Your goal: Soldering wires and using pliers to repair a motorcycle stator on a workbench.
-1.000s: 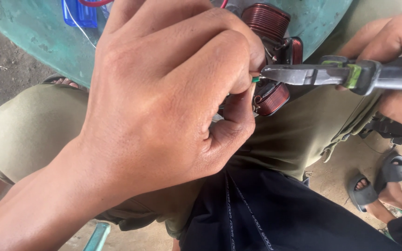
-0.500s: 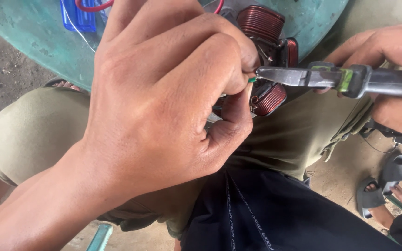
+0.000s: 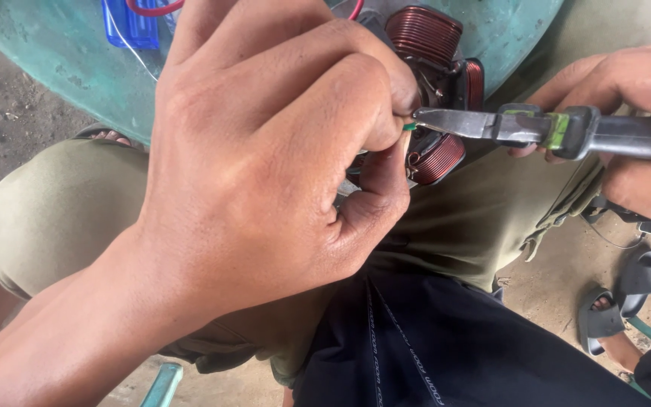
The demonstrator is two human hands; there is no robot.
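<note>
My left hand (image 3: 265, 173) fills the middle of the view, fingers curled around a stator with red-brown copper coils (image 3: 425, 34), most of which it hides. Between its thumb and forefinger it pinches a thin green wire end (image 3: 410, 127). My right hand (image 3: 627, 113) comes in from the right, shut on grey pliers (image 3: 559, 130) with a green band. The plier tip touches the green wire end just beside my left fingertips.
A round teal table edge (image 3: 54, 68) lies at the top, with a blue plastic part (image 3: 126, 26) and a red wire (image 3: 152, 9) on it. Below are my olive shorts (image 3: 54, 211) and dark shirt. Another person's sandalled foot (image 3: 604, 320) rests on the concrete floor at right.
The pliers have shifted slightly left and down, closing in on the green wire end. My left hand keeps the same grip on the coil part.
</note>
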